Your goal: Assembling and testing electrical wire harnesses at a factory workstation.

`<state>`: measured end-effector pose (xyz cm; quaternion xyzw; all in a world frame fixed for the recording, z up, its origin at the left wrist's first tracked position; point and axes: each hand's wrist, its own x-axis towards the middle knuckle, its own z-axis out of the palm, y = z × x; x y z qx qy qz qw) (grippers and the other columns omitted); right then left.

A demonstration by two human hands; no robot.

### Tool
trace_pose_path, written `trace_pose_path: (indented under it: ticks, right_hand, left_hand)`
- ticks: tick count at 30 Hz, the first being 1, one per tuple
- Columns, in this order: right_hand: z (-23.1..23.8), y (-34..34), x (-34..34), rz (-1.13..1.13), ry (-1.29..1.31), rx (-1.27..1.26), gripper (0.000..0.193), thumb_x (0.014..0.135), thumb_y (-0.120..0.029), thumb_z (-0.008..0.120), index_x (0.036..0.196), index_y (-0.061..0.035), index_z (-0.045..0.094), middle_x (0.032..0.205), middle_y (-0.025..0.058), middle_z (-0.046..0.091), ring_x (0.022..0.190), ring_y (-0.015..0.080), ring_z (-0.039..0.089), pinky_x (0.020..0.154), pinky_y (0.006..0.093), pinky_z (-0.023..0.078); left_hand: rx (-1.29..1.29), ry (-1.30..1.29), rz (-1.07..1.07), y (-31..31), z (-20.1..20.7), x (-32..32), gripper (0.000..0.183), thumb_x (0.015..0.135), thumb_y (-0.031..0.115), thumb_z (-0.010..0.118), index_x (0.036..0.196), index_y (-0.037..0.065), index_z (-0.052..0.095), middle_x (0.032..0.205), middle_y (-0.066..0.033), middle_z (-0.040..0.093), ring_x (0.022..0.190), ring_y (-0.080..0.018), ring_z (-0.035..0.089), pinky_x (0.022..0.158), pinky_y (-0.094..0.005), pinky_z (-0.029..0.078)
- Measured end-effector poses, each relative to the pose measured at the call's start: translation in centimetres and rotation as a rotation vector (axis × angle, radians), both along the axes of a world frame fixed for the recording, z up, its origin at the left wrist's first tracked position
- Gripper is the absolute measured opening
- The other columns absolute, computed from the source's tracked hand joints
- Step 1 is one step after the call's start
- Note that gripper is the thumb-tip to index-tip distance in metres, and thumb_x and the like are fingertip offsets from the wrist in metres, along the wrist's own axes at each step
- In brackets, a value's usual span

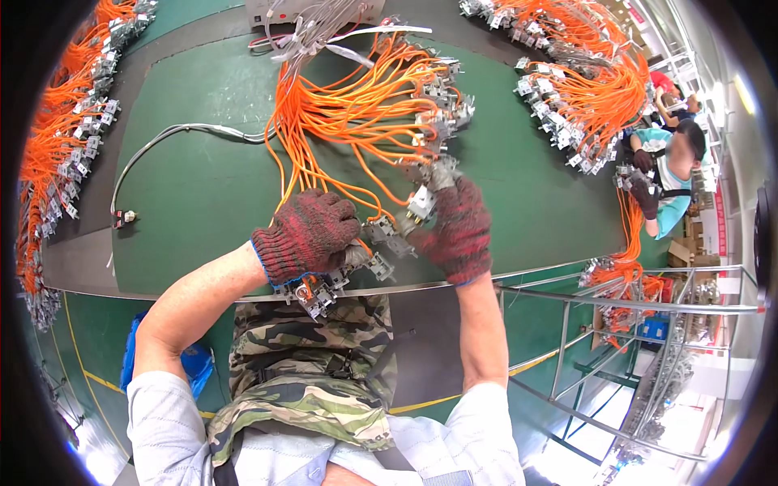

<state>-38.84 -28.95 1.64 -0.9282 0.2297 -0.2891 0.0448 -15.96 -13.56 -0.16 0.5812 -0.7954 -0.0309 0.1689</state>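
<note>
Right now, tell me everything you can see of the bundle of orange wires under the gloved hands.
The bundle of orange wires lies spread on the green table, fanning in loose loops. Each thin, plastic-coated wire ends in a small grey metal connector block. White wires cross its far end. The left hand and right hand, both in dark red knit gloves, grip connectors at the near end.

Long green-topped workbench (203, 186), green floor (89, 340) with yellow line, metal tube rack (640, 324) (at right), bright daylight lower right
</note>
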Motion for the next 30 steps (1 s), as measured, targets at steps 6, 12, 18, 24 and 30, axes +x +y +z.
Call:
trace_pose_path:
  ticks: [6, 12, 18, 24, 30]
  right_hand:
    - [-1.9, 3.4, -0.2, -0.082, -0.051, 0.253, 0.084, 0.075, -0.031, 0.09, 0.147, -0.0068, 0.055, 0.123, 0.0206, 0.067, 0.106, 0.0417, 0.068, 0.087, 0.0492, 0.058]
    - [-2.5, 3.4, -0.3, -0.059, -0.042, 0.274, 0.06, 0.083, -0.029, 0.085, 0.135, -0.006, 0.065, 0.103, 0.0193, 0.071, 0.092, 0.0403, 0.071, 0.078, 0.0485, 0.058]
    - [-2.3, 3.0, -0.7, -0.004, 0.038, 0.31, 0.05, 0.088, -0.028, 0.081, 0.13, -0.0054, 0.067, 0.091, 0.0188, 0.071, 0.084, 0.0394, 0.071, 0.071, 0.049, 0.057]
    - [-2.6, 4.9, -0.3, -0.076, 0.192, 0.215, 0.058, 0.089, -0.031, 0.081, 0.134, -0.0001, 0.062, 0.096, 0.0185, 0.071, 0.085, 0.0392, 0.072, 0.071, 0.0488, 0.058]
    - [0.1, 6.1, -1.1, -0.057, -0.072, 0.653, 0.058, 0.091, -0.032, 0.081, 0.135, 0.0, 0.062, 0.113, 0.0218, 0.073, 0.096, 0.0389, 0.074, 0.079, 0.0463, 0.06]
  left_hand:
    - [-0.072, 0.022, -0.052, 0.2, 1.1, 0.0, 0.035, 0.075, 0.027, 0.082, 0.106, 0.013, 0.073, 0.101, -0.0064, 0.067, 0.097, -0.0307, 0.068, 0.082, -0.0466, 0.055]
    - [-0.234, 0.164, -0.01, -3.2, 1.7, -1.9, 0.059, 0.077, 0.034, 0.084, 0.129, 0.011, 0.066, 0.129, -0.015, 0.067, 0.12, -0.0399, 0.064, 0.104, -0.0501, 0.053]
    - [-0.252, 0.167, 0.024, -3.6, 1.9, -2.7, 0.069, 0.075, 0.031, 0.083, 0.137, 0.009, 0.063, 0.131, -0.016, 0.066, 0.123, -0.0394, 0.062, 0.107, -0.0531, 0.05]
    - [0.187, -0.216, 0.071, -8.6, 4.6, -1.7, 0.042, 0.079, 0.03, 0.08, 0.117, 0.015, 0.068, 0.118, -0.0118, 0.07, 0.11, -0.0347, 0.069, 0.089, -0.0501, 0.058]
    - [0.226, -0.053, 0.029, -10.0, 3.9, 0.4, 0.01, 0.084, 0.026, 0.072, 0.091, 0.018, 0.072, 0.08, -0.01, 0.067, 0.084, -0.0383, 0.07, 0.072, -0.0513, 0.055]
